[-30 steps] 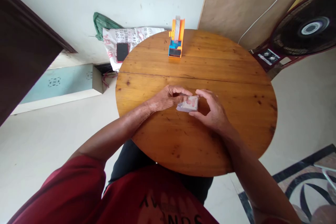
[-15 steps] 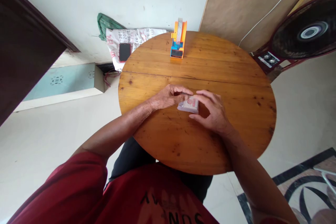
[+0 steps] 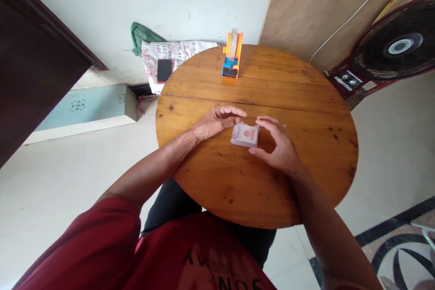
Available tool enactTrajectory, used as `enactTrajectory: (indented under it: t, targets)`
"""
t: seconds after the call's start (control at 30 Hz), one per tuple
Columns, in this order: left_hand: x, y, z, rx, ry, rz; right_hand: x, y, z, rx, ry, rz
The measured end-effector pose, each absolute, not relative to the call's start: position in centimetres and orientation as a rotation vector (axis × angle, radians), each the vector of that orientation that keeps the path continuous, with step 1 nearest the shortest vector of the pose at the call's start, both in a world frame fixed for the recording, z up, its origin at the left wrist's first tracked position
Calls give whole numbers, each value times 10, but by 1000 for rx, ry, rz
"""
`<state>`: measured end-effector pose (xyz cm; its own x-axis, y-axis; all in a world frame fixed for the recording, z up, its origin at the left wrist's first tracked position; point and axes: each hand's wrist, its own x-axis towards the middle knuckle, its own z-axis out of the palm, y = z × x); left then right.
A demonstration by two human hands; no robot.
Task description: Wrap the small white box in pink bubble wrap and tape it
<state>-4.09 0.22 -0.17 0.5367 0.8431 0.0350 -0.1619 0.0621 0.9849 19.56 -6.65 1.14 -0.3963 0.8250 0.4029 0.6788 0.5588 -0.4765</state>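
A round wooden table (image 3: 306, 99) fills the middle of the view; off the table's far right side a dark floor fan (image 3: 401, 47) is seen, and off its far left edge a printed sack (image 3: 176, 50) lies on the floor. At the table's far edge an orange and blue holder (image 3: 232, 56) stands upright, well apart from the hands.

Near the table's centre the left hand (image 3: 215, 122) is rested on the wood, its fingers spread and arched, with the tips just beside the far left corner of a small stack of pinkish paper (image 3: 244, 135); whether they touch it cannot be told. The right hand (image 3: 278, 147) is set at the stack's right end; its forefinger is curled to the far corner and its thumb is pressed to the near corner, so that end is bracketed between them.

The stack lies flat on the table's centre, between the two hands; it is judged to be light, bendable and made of loose sheets, so the top leaves could slide or fan out; it is best pinched across its full thickness at the short ends, or squared by its edges.
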Motion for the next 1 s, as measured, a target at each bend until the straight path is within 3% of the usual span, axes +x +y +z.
enactTrajectory:
  t: [0.43, 0.77, 1.0]
  targets:
    - [-38, 1, 3, 1553, 560, 803, 190, -68, 8, -1130, -2342, 73]
    - [-39, 0, 8, 1656, 579, 854, 200, -67, 17, -1255, -2158, 401]
    - [-41, 1, 12, 1706, 551, 835, 195, -66, 12, -1239, -2208, 319]
